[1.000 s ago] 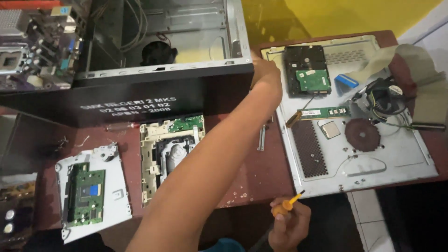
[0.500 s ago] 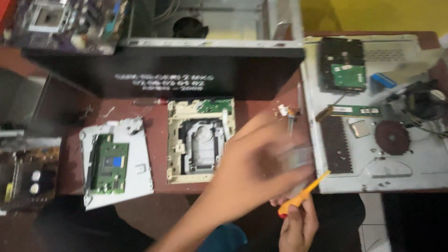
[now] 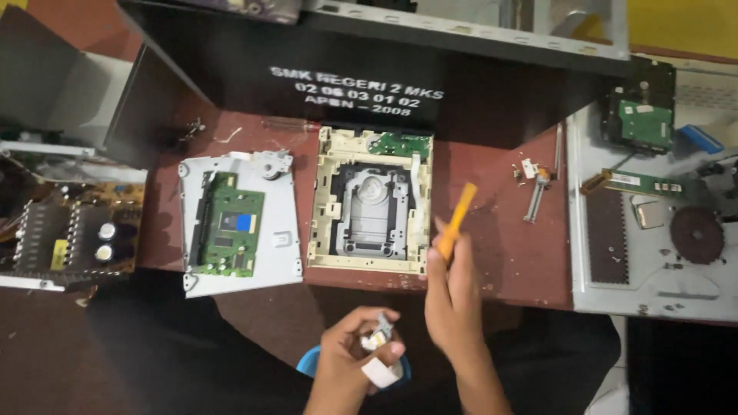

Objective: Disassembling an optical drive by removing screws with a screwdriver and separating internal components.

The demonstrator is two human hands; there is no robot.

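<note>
On red table (image 3: 492,253), opened drive (image 3: 373,201), black case (image 3: 361,69)

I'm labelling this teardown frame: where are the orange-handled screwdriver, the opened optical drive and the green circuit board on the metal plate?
orange-handled screwdriver (image 3: 458,211), head view, mid handle.
opened optical drive (image 3: 373,201), head view, grey centre mechanism.
green circuit board (image 3: 234,233), head view, board's middle.

Orange screwdriver (image 3: 455,219) upright; small white part (image 3: 378,338) gripped.

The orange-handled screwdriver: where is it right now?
In the head view, the orange-handled screwdriver is held upright in the right hand, low in the centre, just right of the opened optical drive on the red table.
</note>
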